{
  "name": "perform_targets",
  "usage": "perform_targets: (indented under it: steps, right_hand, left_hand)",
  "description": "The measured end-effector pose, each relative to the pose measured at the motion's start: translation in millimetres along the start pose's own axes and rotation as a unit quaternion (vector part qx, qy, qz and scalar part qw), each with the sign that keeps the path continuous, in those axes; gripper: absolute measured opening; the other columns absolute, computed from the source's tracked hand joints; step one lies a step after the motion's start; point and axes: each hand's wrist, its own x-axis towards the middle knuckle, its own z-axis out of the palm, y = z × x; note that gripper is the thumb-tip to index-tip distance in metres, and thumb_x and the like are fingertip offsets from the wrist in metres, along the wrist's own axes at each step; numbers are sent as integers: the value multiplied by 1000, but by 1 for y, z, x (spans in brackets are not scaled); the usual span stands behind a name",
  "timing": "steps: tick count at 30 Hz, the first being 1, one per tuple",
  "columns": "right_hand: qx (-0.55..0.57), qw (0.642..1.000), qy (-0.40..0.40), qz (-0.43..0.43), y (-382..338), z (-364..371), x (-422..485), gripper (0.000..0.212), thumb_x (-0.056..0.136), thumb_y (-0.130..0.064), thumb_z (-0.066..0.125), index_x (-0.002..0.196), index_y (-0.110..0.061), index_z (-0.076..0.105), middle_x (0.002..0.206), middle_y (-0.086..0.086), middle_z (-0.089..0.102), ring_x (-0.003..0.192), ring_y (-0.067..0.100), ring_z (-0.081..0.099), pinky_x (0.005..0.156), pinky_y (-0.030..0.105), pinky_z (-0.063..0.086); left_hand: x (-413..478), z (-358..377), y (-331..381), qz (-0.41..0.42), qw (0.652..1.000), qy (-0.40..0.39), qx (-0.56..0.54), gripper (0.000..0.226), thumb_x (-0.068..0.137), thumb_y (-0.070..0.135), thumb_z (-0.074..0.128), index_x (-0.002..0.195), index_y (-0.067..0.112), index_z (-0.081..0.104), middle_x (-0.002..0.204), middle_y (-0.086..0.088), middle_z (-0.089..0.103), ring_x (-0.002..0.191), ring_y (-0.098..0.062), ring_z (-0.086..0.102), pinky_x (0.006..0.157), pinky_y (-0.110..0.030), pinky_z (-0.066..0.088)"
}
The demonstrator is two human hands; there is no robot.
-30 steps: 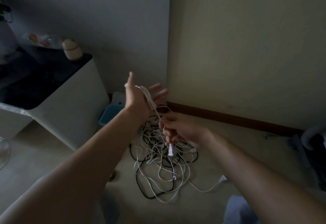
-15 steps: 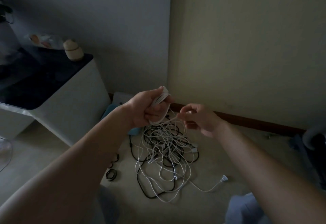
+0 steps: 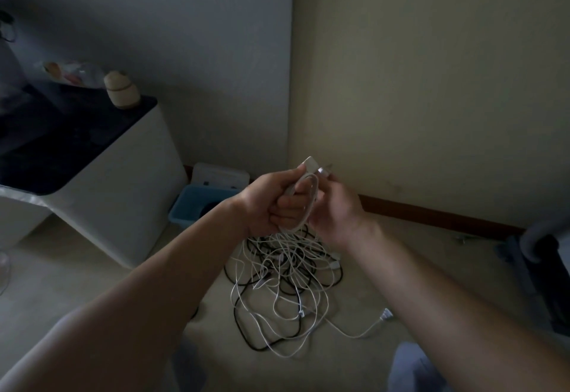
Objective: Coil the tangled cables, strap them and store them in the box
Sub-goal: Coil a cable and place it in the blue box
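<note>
Centrally, coiled cable (image 3: 311, 206) inside left hand (image 3: 266, 203), tangle (image 3: 287, 277) beneath

Wore blue-grey cloth (image 3: 413, 367) over the right knee at the bottom edge, a dimmer patch (image 3: 188, 361) of like cloth by the left knee, and went bare along the left forearm (image 3: 138, 305) and right forearm (image 3: 447, 308) down to the left hand (image 3: 268, 203) and right hand (image 3: 336, 209).

Two hands (image 3: 262, 203) (image 3: 336, 209), one coil (image 3: 313, 194), one tangle (image 3: 287, 271), one blue box (image 3: 191, 203)
</note>
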Motion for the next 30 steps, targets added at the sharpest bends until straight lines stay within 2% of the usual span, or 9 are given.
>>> perform_targets:
  steps: [2,4,7,11,15,18,21,25,30]
  right_hand:
    - [38,999,-4,27,-4,6,-4,64,107,-36,31,66,-3,66,79,21,69,72,29,71,68,37,57]
    - [45,998,13,33,-4,7,-4,66,107,-46,29,75,-1,65,78,17,70,72,26,72,71,36,57]
    - [1,996,84,32,3,9,-4,59,101,-57,42,80,-6,62,65,6,63,61,19,66,59,29,55]
    - [-110,968,222,-35,18,6,8,39,97,-41,61,70,-14,53,47,-2,48,40,12,50,43,22,40]
    - [-119,954,265,-70,20,9,14,26,95,-30,63,73,-15,62,60,2,59,57,20,60,58,30,46]
    - [-119,956,257,-81,20,8,16,36,92,-21,60,55,-17,58,47,-3,54,48,18,55,52,27,43]
    - [-135,953,259,-82,22,10,18,32,93,-21,57,62,-16,54,48,-2,53,52,21,55,52,29,43]
    - [-154,938,293,-101,15,8,22,29,95,-17,52,65,-14,51,54,0,51,50,19,48,57,29,39]
    - [-190,940,273,-73,14,17,26,34,92,-14,52,58,-16,47,51,-1,46,50,19,42,57,30,35]
  left_hand:
    - [1,1,-2,3,1000,14,4,50,101,45,30,64,18,49,42,5,20,36,-9,9,33,-12,14]
    - [2,3,-7,10,999,35,24,51,103,45,28,64,19,48,40,5,28,38,-9,8,33,-12,14]
    - [5,4,-18,14,996,64,53,52,104,46,26,65,19,47,42,4,34,37,-9,11,33,-13,19]
    - [9,6,-28,1,986,139,93,50,107,45,28,71,14,43,47,-1,44,35,-9,35,41,-20,30]
    - [8,20,-27,9,964,253,76,47,104,41,45,69,11,52,50,-4,50,35,-11,46,40,-16,37]
    - [13,30,-34,63,921,376,77,37,97,33,60,70,7,58,47,-6,52,37,-17,50,44,-19,44]
    - [16,25,-40,98,871,466,119,34,88,35,66,68,9,71,59,-10,66,58,-27,64,63,-36,56]
    - [8,16,-29,139,848,479,181,22,80,24,66,65,14,78,80,-18,75,82,-40,71,78,-50,59]
    - [-9,-7,-21,153,887,415,131,36,90,10,58,60,13,77,77,-14,75,64,-24,71,59,-30,58]
